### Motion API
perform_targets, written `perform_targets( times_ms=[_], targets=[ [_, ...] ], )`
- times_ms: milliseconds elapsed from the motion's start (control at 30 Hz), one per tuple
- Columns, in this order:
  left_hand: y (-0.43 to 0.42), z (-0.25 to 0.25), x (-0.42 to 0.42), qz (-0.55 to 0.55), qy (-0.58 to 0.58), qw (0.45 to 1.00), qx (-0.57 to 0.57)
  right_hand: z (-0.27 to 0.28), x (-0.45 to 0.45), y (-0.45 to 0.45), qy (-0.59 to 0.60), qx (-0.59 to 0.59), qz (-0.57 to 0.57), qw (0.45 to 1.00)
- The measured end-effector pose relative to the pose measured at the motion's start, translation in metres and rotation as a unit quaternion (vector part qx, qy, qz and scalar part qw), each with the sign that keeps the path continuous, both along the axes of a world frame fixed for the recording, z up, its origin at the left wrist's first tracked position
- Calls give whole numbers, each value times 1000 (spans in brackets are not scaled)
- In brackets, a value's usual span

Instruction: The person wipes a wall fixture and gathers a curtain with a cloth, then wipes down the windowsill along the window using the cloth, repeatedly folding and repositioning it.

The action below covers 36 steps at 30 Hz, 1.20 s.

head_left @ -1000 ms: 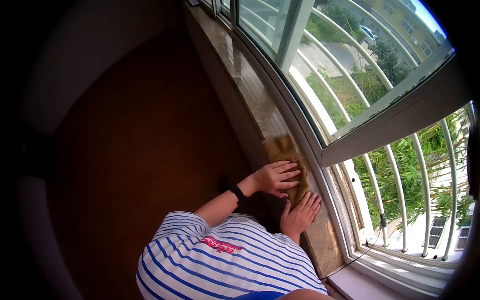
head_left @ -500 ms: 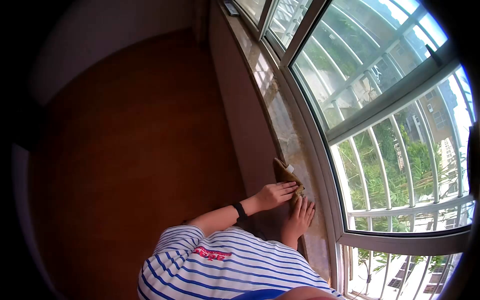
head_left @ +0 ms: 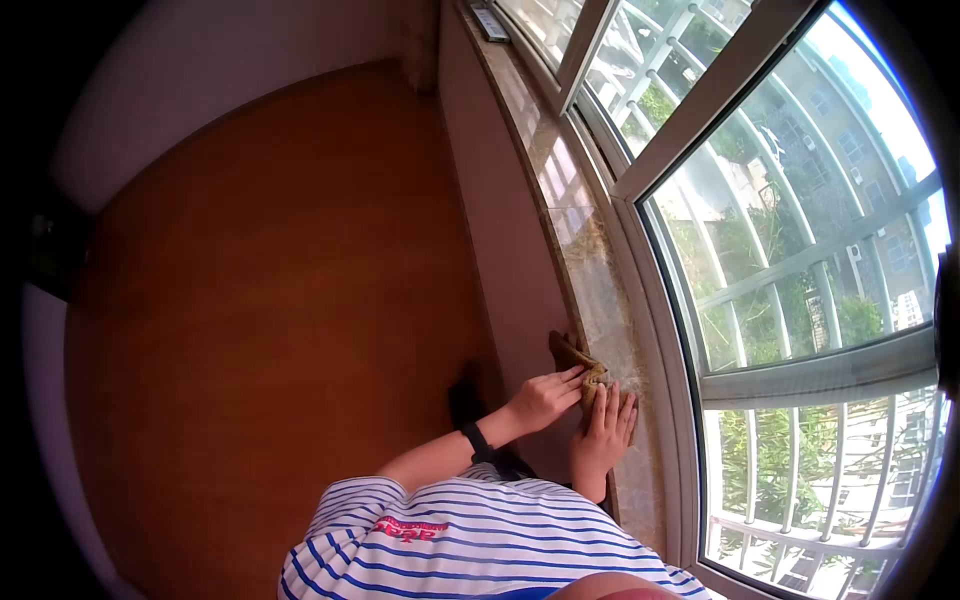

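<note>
A brown cloth [head_left: 567, 350] lies folded and bunched over the front edge of the stone windowsill [head_left: 594, 268], part of it hanging down toward the wall. My left hand [head_left: 545, 399], with a black band on its wrist, comes in from the room side and has its fingers closed on the cloth. Flat on the sill rests my right hand [head_left: 603, 432], fingers stretched out, its fingertips touching the cloth's bunched near end. What lies beneath the right palm is hidden.
Along the right runs a framed window [head_left: 790, 250] with white bars [head_left: 790, 470] outside. A small flat object [head_left: 490, 22] sits at the sill's far end. Wooden floor [head_left: 270, 260] spreads to the left below the wall. Something dark [head_left: 466, 402] is near the wall's foot.
The view has shifted, so the window and sill appear moved. The cloth looks more bunched between my hands, and its white tag no longer shows. Both hands stay close to it.
</note>
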<state>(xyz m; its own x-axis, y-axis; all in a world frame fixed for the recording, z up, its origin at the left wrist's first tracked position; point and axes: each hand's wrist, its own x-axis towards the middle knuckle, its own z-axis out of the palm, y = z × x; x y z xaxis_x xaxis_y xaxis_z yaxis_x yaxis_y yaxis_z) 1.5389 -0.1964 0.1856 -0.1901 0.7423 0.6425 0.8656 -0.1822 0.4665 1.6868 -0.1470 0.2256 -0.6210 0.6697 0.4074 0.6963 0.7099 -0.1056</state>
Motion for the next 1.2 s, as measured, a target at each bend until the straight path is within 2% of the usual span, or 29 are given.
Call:
perform_targets(
  times_ms=[100, 233, 267, 467, 567, 767, 833, 933, 1200],
  targets=[
    [18, 10, -54, -16, 54, 998, 13, 2, -45, 21, 5, -21, 1, 1000],
    [36, 43, -100, -34, 23, 999, -14, 34, -91, 44, -4, -65, 15, 998],
    [44, 44, -131, -43, 53, 997, -35, 30, -115, 55, 1, -84, 23, 996],
    [85, 50, -227, -28, 54, 997, -48, 30, -208, 97, -48, -91, 40, 994],
    [95, 49, -250, -26, 29, 998, -55, 33, -238, 107, -44, -102, 39, 993],
    [130, 38, -345, -33, -7, 998, -46, 22, -335, 148, -11, -49, 43, 998],
    [143, 34, -383, -31, -8, 998, -46, 17, -374, 160, -73, 2, 31, 997],
    [169, 28, -451, -32, -17, 999, -39, 28, -449, 178, -28, -44, 9, 999],
    [240, 28, -624, -44, -56, 994, -88, 7, -618, 254, -51, 13, 10, 999]
  ],
)
